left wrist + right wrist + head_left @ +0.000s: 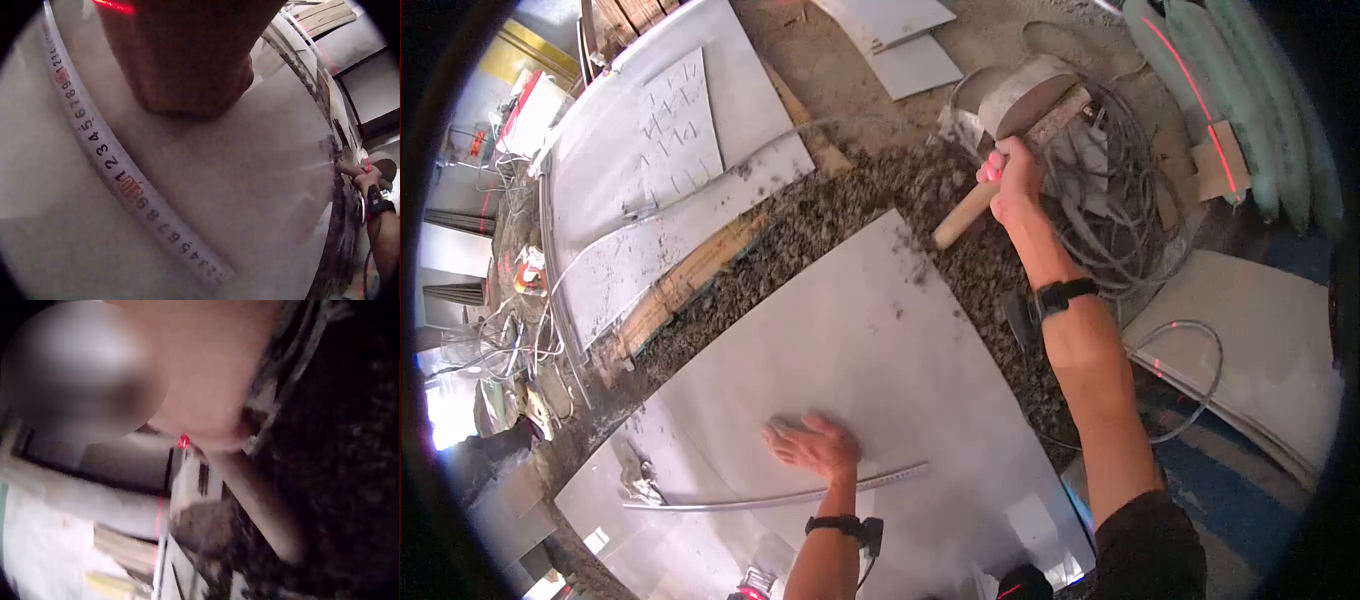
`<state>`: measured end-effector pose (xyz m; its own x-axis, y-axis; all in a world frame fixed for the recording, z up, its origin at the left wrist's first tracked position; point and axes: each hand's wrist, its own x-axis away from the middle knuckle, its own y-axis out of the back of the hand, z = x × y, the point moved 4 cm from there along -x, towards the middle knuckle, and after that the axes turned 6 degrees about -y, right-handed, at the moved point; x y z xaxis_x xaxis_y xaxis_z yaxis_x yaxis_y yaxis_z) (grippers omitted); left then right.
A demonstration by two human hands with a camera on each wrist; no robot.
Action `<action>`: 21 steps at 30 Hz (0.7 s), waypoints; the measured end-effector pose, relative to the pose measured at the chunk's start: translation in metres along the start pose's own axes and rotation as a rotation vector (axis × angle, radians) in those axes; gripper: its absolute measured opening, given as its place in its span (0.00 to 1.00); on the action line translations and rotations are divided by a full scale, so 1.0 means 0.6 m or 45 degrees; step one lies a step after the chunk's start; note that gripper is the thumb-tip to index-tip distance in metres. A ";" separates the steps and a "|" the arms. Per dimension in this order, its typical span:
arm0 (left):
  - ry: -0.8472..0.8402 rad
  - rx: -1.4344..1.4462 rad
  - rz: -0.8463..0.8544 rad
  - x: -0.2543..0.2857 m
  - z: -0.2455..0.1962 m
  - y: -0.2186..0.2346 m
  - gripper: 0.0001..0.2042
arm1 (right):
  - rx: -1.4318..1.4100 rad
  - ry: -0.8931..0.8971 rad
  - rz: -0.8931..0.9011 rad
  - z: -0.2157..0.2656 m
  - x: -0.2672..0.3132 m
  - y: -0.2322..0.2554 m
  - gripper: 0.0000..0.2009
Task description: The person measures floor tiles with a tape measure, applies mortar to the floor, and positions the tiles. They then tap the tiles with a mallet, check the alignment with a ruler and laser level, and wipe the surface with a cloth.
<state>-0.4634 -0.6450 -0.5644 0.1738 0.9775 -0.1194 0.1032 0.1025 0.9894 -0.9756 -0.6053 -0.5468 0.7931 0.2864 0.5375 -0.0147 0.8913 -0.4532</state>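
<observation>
A large pale slab (pixel 830 350) lies over dark crumbly material, and my left hand (pixel 815 447) rests on it with the palm down and fingers spread. Beside that wrist, a measuring tape (pixel 780 498) stretches across the slab; its numbers show in the left wrist view (pixel 128 184). My right hand (pixel 1017 180) grips the wooden handle (pixel 965 215) of a tool with a wide rounded head (pixel 1028 97), held above the slab's far right corner. In the right wrist view the handle (pixel 262 509) sticks out below the hand (pixel 200 375).
Coiled cable (pixel 1120 210) lies right of the tool. Another slab (pixel 690 150) with marks stands at the left, edged by a wooden board (pixel 685 275). Stacked slabs (pixel 1240 330) lie at the right, below green bags (pixel 1250 110). Crumbly dark material (pixel 850 190) borders the slab.
</observation>
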 end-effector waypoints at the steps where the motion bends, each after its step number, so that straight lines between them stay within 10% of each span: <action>1: 0.009 0.051 0.012 -0.006 -0.014 -0.006 0.33 | 0.059 0.052 0.003 0.034 -0.003 -0.011 0.14; 7: 0.005 0.065 0.011 -0.007 -0.013 -0.009 0.32 | -0.007 0.307 0.235 0.196 -0.031 -0.045 0.15; 9: 0.002 0.031 0.020 -0.005 -0.010 -0.009 0.32 | 0.823 0.814 -0.181 0.086 -0.016 0.001 0.15; 11: 0.010 0.015 -0.002 -0.006 -0.014 -0.013 0.32 | -0.108 0.010 0.046 -0.047 -0.005 0.013 0.14; 21: -0.022 0.013 0.013 -0.001 -0.006 -0.011 0.33 | -0.016 0.317 0.144 0.214 0.003 0.004 0.15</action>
<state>-0.4675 -0.6455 -0.5703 0.1920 0.9751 -0.1110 0.1115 0.0907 0.9896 -1.0525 -0.5577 -0.4554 0.9121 0.2874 0.2925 -0.1055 0.8538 -0.5098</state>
